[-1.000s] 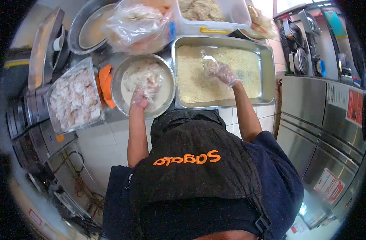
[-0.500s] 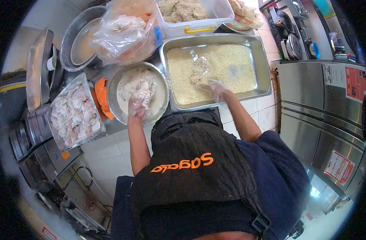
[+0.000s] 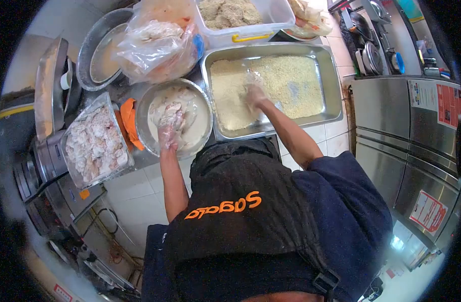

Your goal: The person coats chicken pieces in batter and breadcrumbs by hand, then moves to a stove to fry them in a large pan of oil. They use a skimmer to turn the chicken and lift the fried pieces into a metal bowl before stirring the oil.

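Note:
My left hand (image 3: 169, 130), in a clear plastic glove, reaches into a round metal bowl (image 3: 208, 126) of milky batter. Its fingers close around a wet piece of raw meat (image 3: 175, 111), and other pale pieces lie in the liquid beyond it. Over on the right, a deep steel tray (image 3: 336, 103) holds pale yellow crumbs (image 3: 293, 75). My right hand (image 3: 254, 93), also gloved, is down in these crumbs left of the tray's middle. Motion blurs its fingers, and whatever lies beneath them is hidden.
Left of the bowl stand an orange cloth (image 3: 129, 123) and a clear container of floured meat pieces (image 3: 95, 146). Behind are a plastic bag (image 3: 157, 53), a basin (image 3: 84, 65) and a white tub (image 3: 286, 20) of brownish crumbs. Steel refrigerators (image 3: 379, 110) stand at right.
My right hand has moved up and left within the tray, over the spot where a crumb-covered piece showed earlier. My left hand stays in the bowl, shifted slightly.

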Demonstrator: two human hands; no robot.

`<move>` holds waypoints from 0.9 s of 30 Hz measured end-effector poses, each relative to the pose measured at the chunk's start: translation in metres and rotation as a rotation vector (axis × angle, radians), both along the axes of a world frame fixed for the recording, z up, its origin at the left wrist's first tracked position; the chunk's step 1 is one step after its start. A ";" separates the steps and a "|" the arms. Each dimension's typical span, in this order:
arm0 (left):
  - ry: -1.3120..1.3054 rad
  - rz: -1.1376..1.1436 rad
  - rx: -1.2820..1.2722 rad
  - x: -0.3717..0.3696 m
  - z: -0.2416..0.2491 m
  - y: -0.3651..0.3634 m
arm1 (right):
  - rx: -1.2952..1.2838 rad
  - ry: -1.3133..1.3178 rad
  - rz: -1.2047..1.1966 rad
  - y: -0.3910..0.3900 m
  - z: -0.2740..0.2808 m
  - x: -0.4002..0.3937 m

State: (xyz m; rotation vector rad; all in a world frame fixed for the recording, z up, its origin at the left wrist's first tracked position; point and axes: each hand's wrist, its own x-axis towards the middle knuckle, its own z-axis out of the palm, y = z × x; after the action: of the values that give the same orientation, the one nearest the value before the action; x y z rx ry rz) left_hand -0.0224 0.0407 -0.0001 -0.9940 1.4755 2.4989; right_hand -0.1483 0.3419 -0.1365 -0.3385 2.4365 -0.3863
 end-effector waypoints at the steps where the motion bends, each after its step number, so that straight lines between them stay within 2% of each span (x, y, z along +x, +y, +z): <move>1: 0.011 0.001 0.003 -0.004 0.002 0.003 | -0.127 0.227 -0.007 0.006 -0.026 -0.008; 2: 0.003 0.044 0.056 -0.002 0.007 0.007 | -0.128 0.223 -0.011 0.008 -0.017 -0.003; 4: 0.016 0.095 0.108 -0.010 0.013 0.007 | -0.185 0.444 -0.355 0.007 0.025 -0.011; 5: 0.007 0.058 0.039 -0.010 0.014 0.008 | -0.187 0.445 -0.344 0.007 0.036 -0.019; 7: -0.015 0.011 -0.034 -0.003 0.008 0.004 | -0.104 0.094 -0.210 0.012 0.043 -0.036; 8: 0.039 -0.029 0.039 0.005 -0.007 -0.002 | -0.015 0.218 -0.245 0.016 0.028 -0.049; 9: 0.112 -0.065 0.114 0.003 -0.021 -0.008 | -0.015 0.230 -0.247 0.021 0.010 -0.058; 10: 0.122 -0.054 0.118 0.003 -0.034 -0.011 | -0.020 0.310 -0.293 0.026 -0.011 -0.065; 11: 0.060 -0.091 -0.016 0.014 -0.045 -0.016 | -0.028 0.366 -0.348 0.028 -0.025 -0.055; 12: 0.021 -0.132 -0.154 0.010 -0.049 -0.020 | -0.034 0.376 -0.350 0.025 -0.001 -0.064; 14: 0.085 -0.114 -0.100 0.009 -0.035 -0.014 | 0.019 0.019 -0.023 0.018 0.074 -0.068; 15: 0.149 -0.078 -0.042 0.005 -0.028 -0.012 | 0.020 0.033 -0.019 0.024 0.075 -0.068; 17: 0.144 -0.014 -0.074 0.005 -0.022 -0.015 | 0.052 0.232 -0.260 0.035 0.071 -0.062; 21: 0.148 0.057 -0.045 0.003 -0.003 -0.010 | -0.024 0.332 -0.365 0.019 0.063 -0.031; 22: 0.144 0.056 -0.041 0.003 -0.005 -0.011 | -0.116 0.091 -0.315 0.020 0.068 -0.027; 23: 0.233 -0.021 0.073 0.000 -0.003 -0.016 | -0.208 -0.150 -0.263 0.020 0.072 -0.023; 24: 0.324 -0.098 0.185 -0.002 -0.002 -0.018 | -0.461 -0.034 -0.384 0.020 0.069 -0.014; 25: 0.325 -0.091 0.183 -0.002 -0.002 -0.016 | -0.461 -0.035 -0.377 0.025 0.073 -0.015; 27: 0.091 0.170 0.272 0.001 0.021 -0.004 | -0.210 0.224 -0.101 0.030 0.108 -0.019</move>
State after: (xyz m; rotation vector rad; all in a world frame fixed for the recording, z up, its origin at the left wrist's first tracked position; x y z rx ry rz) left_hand -0.0214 0.0369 0.0211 -1.0065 1.0689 2.8004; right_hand -0.1670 0.3720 -0.0284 -0.3661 2.6441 -0.6835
